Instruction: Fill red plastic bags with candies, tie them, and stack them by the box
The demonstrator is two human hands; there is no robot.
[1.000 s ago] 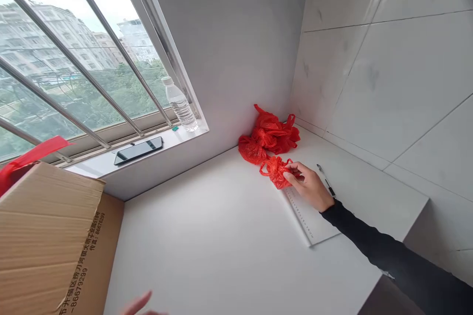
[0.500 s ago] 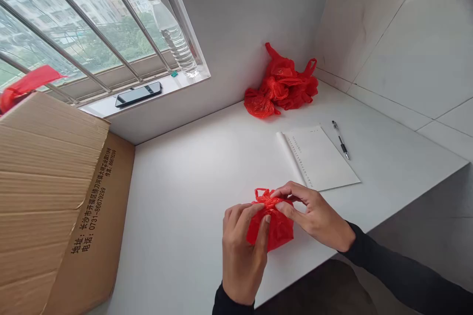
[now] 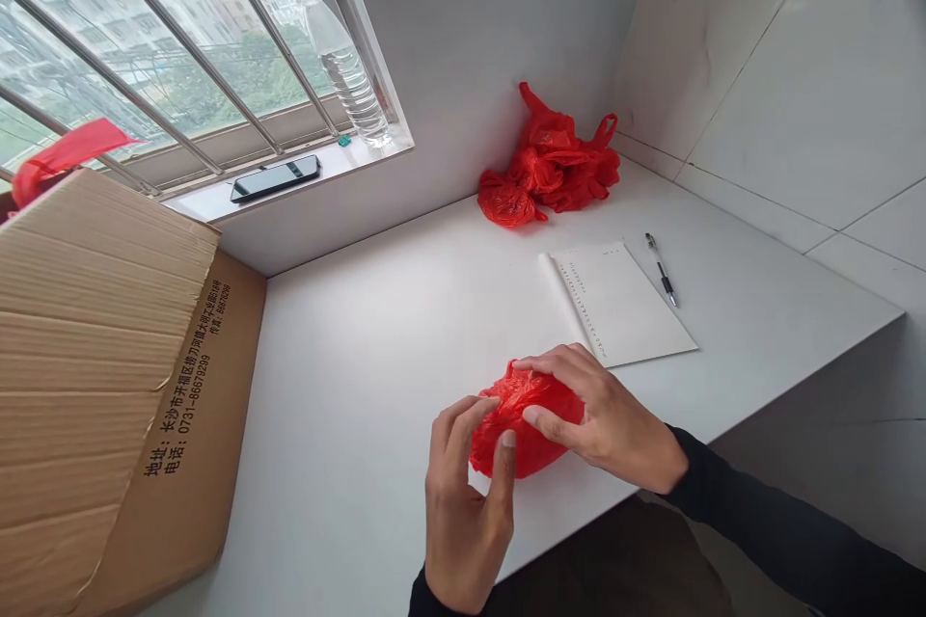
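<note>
A red plastic bag [image 3: 531, 448], bunched at the top and rounded below, rests near the front edge of the white table. My left hand [image 3: 467, 501] is at its left side, with thumb and fingers spread apart in a loose curve; fingertips are at the bag's edge. Over the bag's right side lies my right hand [image 3: 597, 415], its fingers stretched across the top and the thumb apart from them on the front. Neither hand is closed on the plastic. Whatever the bag contains is hidden.
Beyond my right hand lie an open notepad [image 3: 629, 308] and a pen [image 3: 662, 270]. Crumpled red plastic bags [image 3: 554, 169] are heaped against the wall. A cardboard box [image 3: 180, 405] stands at left. The sill holds a phone [image 3: 276, 178] and a water bottle [image 3: 347, 67].
Both hands have loosened from the pinched, gathered top of the red bag and moved apart. The bag now looks wider and rounder, its upper loops folded lower.
</note>
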